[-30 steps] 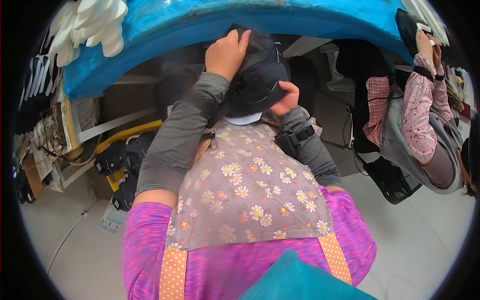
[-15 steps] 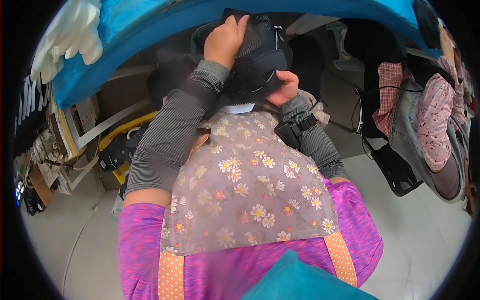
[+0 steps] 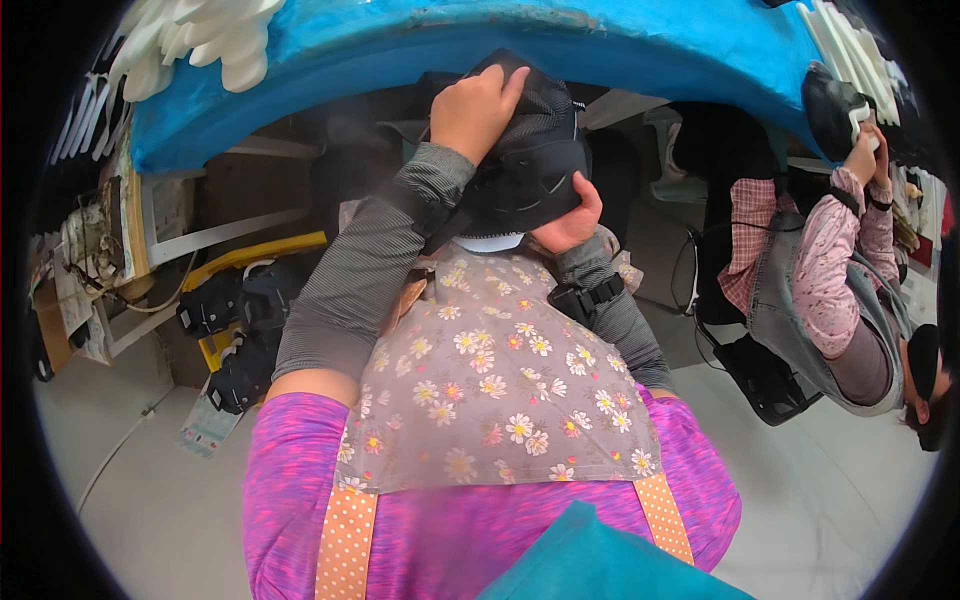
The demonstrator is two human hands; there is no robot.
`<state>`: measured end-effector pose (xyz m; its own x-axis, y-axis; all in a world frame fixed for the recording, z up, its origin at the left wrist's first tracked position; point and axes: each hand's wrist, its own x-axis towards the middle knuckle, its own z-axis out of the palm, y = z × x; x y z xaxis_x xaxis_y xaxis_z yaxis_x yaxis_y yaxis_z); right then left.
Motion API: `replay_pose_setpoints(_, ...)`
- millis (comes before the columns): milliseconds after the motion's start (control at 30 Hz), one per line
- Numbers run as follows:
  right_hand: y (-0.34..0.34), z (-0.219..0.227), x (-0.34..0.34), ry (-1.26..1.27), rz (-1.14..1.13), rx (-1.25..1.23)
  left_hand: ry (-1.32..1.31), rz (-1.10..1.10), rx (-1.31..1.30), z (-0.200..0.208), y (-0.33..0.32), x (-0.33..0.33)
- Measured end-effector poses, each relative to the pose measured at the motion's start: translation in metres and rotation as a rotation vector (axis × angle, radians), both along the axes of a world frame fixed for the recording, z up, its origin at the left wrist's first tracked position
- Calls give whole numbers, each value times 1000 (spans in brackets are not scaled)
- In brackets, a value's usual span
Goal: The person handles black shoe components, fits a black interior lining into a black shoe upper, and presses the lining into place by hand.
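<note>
A black piece (image 3: 530,185) of mesh and smooth fabric, shaped like a shoe upper, is held above my lap, just below the blue-covered table edge. My left hand (image 3: 474,112) is closed on its upper part, thumb pointing up along the mesh. Lower down, my right hand (image 3: 572,218) grips its right edge with the thumb on top; the other fingers are hidden under the piece. A white part (image 3: 490,243) shows at the bottom of the piece, near my floral apron (image 3: 500,370).
The blue-covered table (image 3: 400,50) spans the far side, with white moulded shapes (image 3: 200,40) at its left. A yellow crate (image 3: 255,250) at left holds several black pieces (image 3: 240,370). At right, a seated person (image 3: 835,260) holds a black piece with white (image 3: 840,110). A teal cloth (image 3: 590,560) hangs in front.
The view has shifted, so the table and my hands sit lower in it. Both hands keep their grip on the black piece. More of the person at right now shows.
</note>
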<state>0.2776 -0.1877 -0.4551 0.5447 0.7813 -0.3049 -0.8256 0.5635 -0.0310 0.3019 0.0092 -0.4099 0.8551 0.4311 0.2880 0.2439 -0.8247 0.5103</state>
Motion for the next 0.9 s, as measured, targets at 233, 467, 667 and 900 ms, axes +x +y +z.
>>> replay_pose_setpoints(233,0,46,5,-103,62,91,-173,4,177,68,5,3)
replay_pose_setpoints(467,0,84,1,-62,37,304,-54,-131,186,149,5,-7)
replay_pose_setpoints(667,0,102,-3,-316,-10,445,-92,-163,206,169,-4,-14)
replay_pose_setpoints(900,-7,105,-6,-271,-31,430,-144,-188,210,171,-8,-15)
